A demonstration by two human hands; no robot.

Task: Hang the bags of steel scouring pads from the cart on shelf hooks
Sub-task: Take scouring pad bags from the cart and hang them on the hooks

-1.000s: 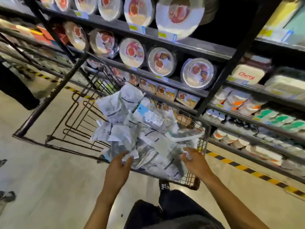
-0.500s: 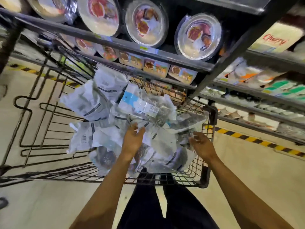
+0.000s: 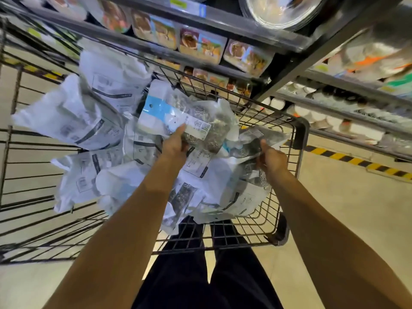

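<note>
A black wire cart point(image 3: 298, 139) stands in front of me, heaped with several clear and white bags of steel scouring pads. My left hand point(image 3: 176, 146) grips the lower edge of a bag with a blue header card point(image 3: 178, 114) that lies on top of the heap. To its right my right hand point(image 3: 269, 159) grips another bag of grey pads point(image 3: 256, 143) near the cart's right rim. More bags point(image 3: 73, 121) spread over the cart's left side with their white backs up.
Dark metal shelves point(image 3: 223, 21) with packaged plates and bowls rise just behind the cart. Lower shelves with white bowls point(image 3: 347, 121) run along the right. A yellow and black floor stripe point(image 3: 356, 161) marks the shelf's foot. My dark trousers point(image 3: 200, 275) show below the cart.
The view has dropped and closed in on the cart. My left hand moved up from the middle of the heap onto the blue-header bag; my right hand took hold of a bag by the right rim.
</note>
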